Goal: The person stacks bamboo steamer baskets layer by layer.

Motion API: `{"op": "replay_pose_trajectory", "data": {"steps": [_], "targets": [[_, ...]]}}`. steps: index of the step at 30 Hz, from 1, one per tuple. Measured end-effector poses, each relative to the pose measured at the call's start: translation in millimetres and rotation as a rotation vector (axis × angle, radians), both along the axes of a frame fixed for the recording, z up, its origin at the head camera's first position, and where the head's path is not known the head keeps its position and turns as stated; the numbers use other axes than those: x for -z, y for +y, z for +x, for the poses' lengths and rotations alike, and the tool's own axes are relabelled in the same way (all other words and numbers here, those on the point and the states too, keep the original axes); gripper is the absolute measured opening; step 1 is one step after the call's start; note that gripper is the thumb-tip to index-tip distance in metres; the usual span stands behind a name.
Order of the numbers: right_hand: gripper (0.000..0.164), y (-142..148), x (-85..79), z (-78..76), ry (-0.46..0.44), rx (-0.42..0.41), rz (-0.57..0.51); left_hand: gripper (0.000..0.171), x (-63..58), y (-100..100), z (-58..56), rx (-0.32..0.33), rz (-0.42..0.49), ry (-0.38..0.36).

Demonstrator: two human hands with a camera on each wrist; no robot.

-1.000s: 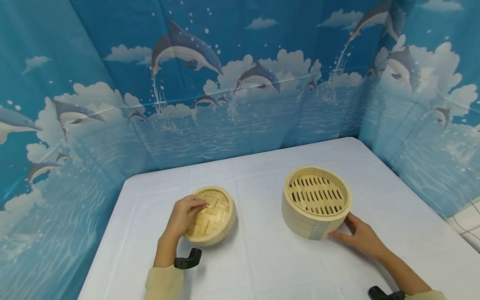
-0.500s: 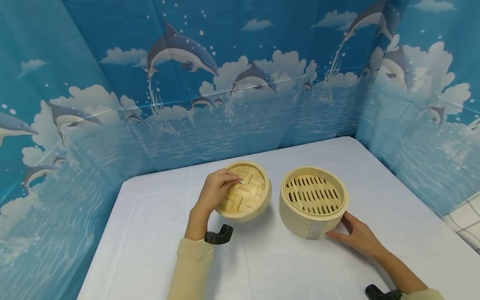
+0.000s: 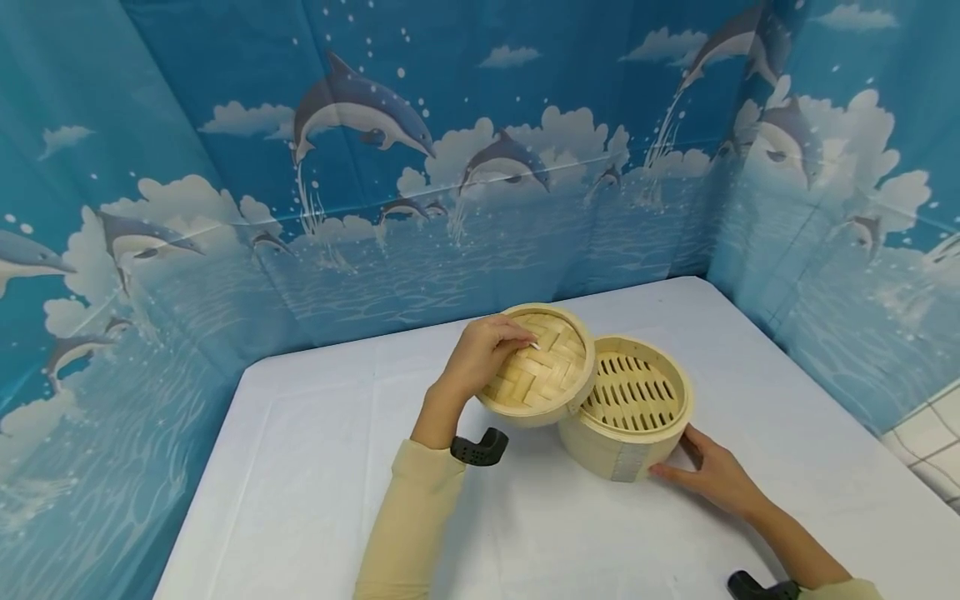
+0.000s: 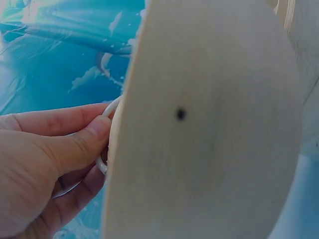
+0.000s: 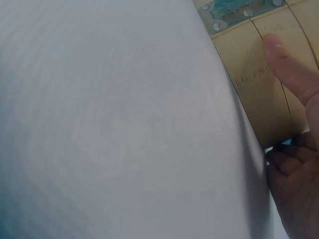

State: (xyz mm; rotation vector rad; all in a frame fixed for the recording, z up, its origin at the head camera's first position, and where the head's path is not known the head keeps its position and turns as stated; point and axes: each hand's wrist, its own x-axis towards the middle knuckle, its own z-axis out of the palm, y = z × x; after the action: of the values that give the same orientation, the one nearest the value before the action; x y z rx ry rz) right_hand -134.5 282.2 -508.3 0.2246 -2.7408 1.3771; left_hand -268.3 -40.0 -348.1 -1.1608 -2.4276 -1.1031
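Observation:
My left hand (image 3: 483,354) pinches the white ring handle (image 4: 106,110) on a round bamboo steamer lid (image 3: 558,371). The lid, woven on top, is held tilted above the table. In the head view it covers part of the left rim of a bamboo steamer basket (image 3: 637,400); whether they touch I cannot tell. The basket stands upright, and its slatted inside shows from above. My right hand (image 3: 716,475) holds its near right side. The thumb (image 5: 281,59) lies on the wall, below a metal plate (image 5: 239,11), and the other fingers curl against the side.
A white cloth (image 3: 315,475) covers the table. Behind it and along both sides hangs a blue dolphin-print curtain (image 3: 360,250). White tiles (image 3: 930,433) show at the far right. Black bands (image 3: 480,447) sit on both wrists.
My left hand has carried the lid up and to the right, from the left part of the table to the basket's left rim. The right hand has stayed on the basket.

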Motion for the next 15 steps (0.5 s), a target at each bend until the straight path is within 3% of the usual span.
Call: {"op": "replay_pose_trajectory", "data": {"steps": [5,15], "targets": [[0.095,-1,0.4,0.0,0.002,0.005,0.001,0.015,-2.7,21,-1.1,0.029,-0.024,-0.017],[0.095,1,1.4,0.4,0.013,0.004,0.011,0.017,-5.1,57,4.7,-0.022,-0.127,0.007]]}}
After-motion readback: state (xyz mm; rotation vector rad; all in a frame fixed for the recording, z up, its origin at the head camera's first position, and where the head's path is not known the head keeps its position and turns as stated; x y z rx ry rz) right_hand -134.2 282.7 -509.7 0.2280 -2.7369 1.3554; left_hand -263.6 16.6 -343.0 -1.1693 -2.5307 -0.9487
